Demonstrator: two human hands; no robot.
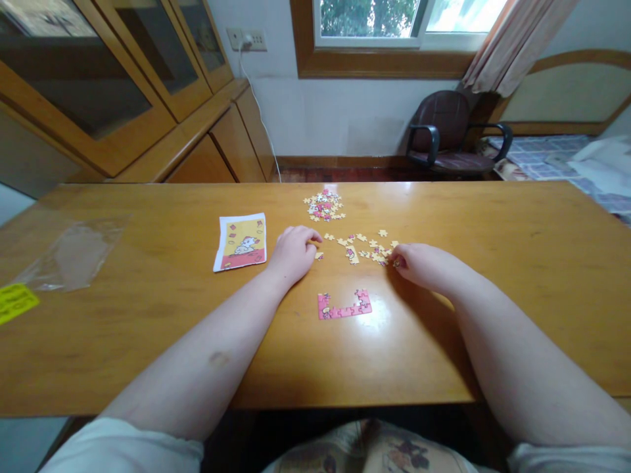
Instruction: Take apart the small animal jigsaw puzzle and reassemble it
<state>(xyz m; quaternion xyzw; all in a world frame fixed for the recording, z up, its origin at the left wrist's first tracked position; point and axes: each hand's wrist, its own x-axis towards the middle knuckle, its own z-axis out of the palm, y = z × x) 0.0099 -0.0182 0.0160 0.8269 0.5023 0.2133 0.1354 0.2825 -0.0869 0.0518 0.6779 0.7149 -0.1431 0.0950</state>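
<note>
Pink jigsaw strip lies joined, yellow pieces farther off unplaced, left hand loosely parted, right hand curled, grip unclear.

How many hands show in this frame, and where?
2: the left hand is between the printed picture and the scattered puzzle pieces; the right hand is at those pieces' right end. No other hand shows.

A dark armchair stands near the pink curtain; a glass-fronted wooden cabinet fills the left.
</note>
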